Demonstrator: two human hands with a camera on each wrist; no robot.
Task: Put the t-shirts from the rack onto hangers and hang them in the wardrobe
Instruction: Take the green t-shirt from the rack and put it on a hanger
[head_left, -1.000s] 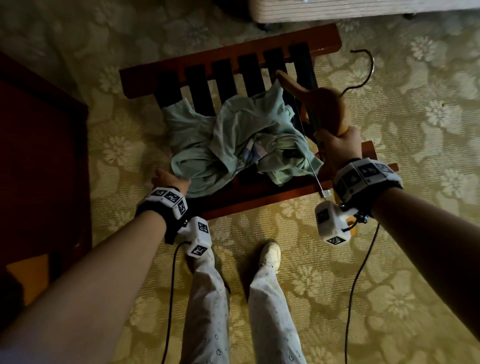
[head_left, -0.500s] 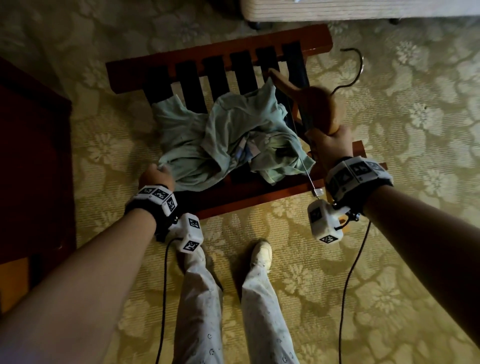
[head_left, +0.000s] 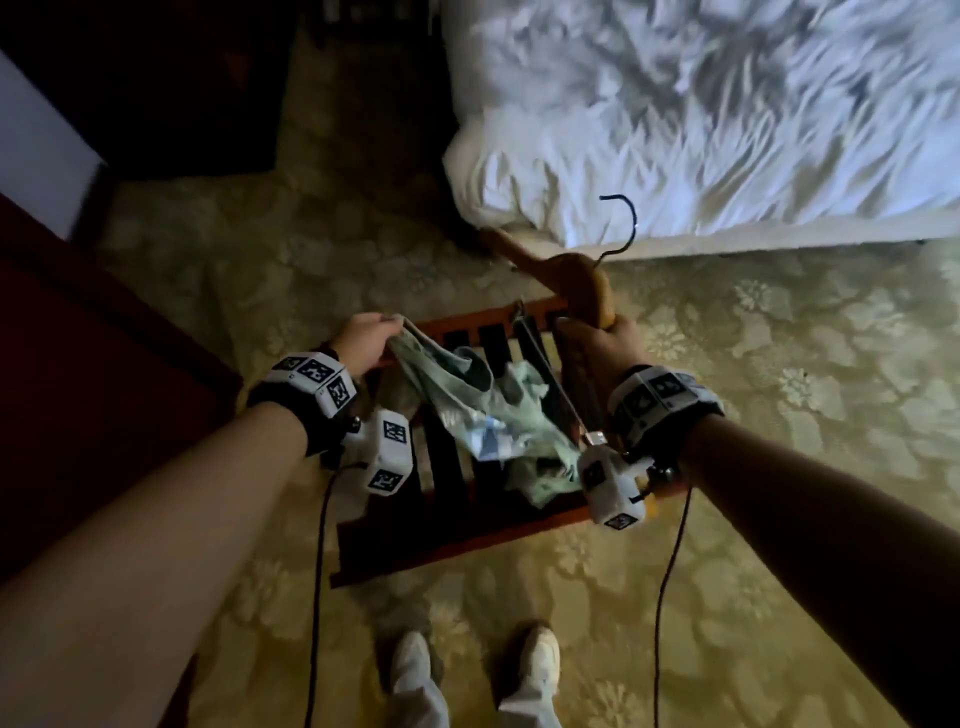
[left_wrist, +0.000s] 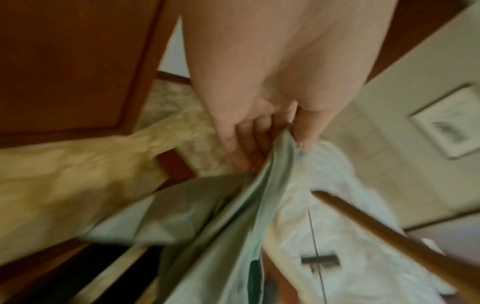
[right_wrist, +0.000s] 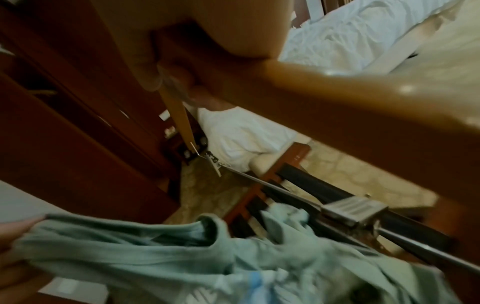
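My left hand (head_left: 363, 340) pinches one edge of the shirt (head_left: 478, 410), thumb against fingers (left_wrist: 246, 139), so the cloth hangs free; its lower part trails on the rack (head_left: 467, 499). My right hand (head_left: 597, 348) is curled round the hanger (head_left: 566, 275), held beside the shirt, likely ready for threading.

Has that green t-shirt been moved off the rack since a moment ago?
Yes. The left hand has lifted one edge of the t-shirt up above the rack; its lower end still trails on the slats.
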